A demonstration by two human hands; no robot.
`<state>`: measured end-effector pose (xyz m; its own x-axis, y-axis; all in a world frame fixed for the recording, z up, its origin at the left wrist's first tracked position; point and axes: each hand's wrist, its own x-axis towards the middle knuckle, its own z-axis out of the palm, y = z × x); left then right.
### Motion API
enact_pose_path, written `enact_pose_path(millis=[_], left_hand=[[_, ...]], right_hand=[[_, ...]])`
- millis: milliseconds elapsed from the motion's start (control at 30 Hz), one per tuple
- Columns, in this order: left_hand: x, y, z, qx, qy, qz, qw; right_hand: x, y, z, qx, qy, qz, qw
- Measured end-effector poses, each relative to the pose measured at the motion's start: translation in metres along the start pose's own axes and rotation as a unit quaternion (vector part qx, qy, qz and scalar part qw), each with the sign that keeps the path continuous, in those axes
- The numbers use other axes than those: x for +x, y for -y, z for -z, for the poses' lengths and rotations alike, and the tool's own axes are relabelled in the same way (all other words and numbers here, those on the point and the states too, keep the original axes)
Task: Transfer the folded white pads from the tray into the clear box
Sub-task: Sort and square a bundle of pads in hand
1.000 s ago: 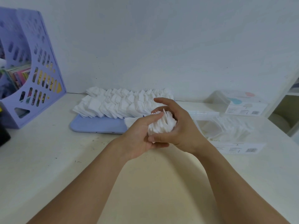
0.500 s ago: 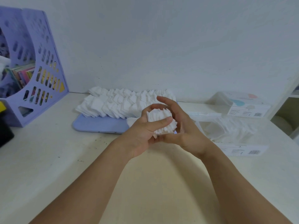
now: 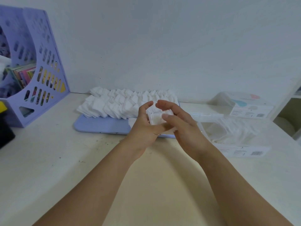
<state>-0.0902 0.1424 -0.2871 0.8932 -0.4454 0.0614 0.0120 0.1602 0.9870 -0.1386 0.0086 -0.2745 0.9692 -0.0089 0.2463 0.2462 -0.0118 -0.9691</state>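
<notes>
Left hand (image 3: 143, 126) and right hand (image 3: 182, 126) both curl around a small stack of folded white cotton pads (image 3: 157, 119), above the flat lilac tray (image 3: 101, 125). Pads likely light, soft, prone to fanning; squeeze stack's flat faces. Clear plastic box (image 3: 231, 136) sits right.

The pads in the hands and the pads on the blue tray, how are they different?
The pads in the hands are a small bunch, cupped between the left hand and right hand; the pads on the tray are many more. The held bunch is up off the tray; the tray pads lie there in overlapping rows. The held bunch is partly hidden by fingers; the tray pads show openly. Both are white and folded.
</notes>
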Motion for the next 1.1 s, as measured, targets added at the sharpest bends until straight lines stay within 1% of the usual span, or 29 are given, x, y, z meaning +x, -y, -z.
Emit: enact_pose_path(millis=[67, 133, 233, 367, 467, 567, 667, 900, 1000, 1100], left_hand=[[0.000, 0.001, -0.003, 0.015, -0.009, -0.018, 1.000], [0.001, 0.003, -0.002, 0.015, -0.006, -0.021, 1.000], [0.003, 0.004, 0.003, -0.019, 0.023, -0.011, 1.000], [0.006, 0.004, 0.004, -0.050, 0.034, 0.015, 0.998], [0.005, 0.004, 0.004, -0.045, 0.031, 0.008, 0.998], [0.005, 0.004, 0.004, -0.016, 0.020, -0.004, 1.000], [0.006, 0.005, 0.005, -0.009, 0.031, -0.003, 0.999], [0.006, -0.001, 0.012, -0.126, 0.072, 0.053, 0.988], [0.010, 0.000, 0.016, -0.176, 0.089, 0.075, 0.977], [0.010, -0.002, 0.016, -0.211, 0.098, 0.080, 0.969]], right_hand=[[0.002, -0.004, -0.004, 0.002, -0.019, 0.000, 1.000], [0.002, -0.006, -0.004, 0.016, -0.013, -0.005, 1.000], [0.003, -0.005, 0.001, 0.061, 0.011, -0.014, 0.998], [0.005, -0.005, 0.009, 0.091, 0.012, -0.024, 0.995], [0.005, -0.005, 0.008, 0.085, 0.016, -0.024, 0.996], [0.004, -0.005, 0.008, 0.044, 0.019, -0.015, 0.999], [0.003, -0.006, 0.009, 0.038, 0.020, -0.016, 0.999], [0.006, -0.005, 0.013, 0.065, -0.003, -0.036, 0.997], [0.006, -0.005, 0.015, 0.066, -0.015, -0.030, 0.997], [0.005, -0.005, 0.016, 0.048, -0.010, -0.020, 0.999]])
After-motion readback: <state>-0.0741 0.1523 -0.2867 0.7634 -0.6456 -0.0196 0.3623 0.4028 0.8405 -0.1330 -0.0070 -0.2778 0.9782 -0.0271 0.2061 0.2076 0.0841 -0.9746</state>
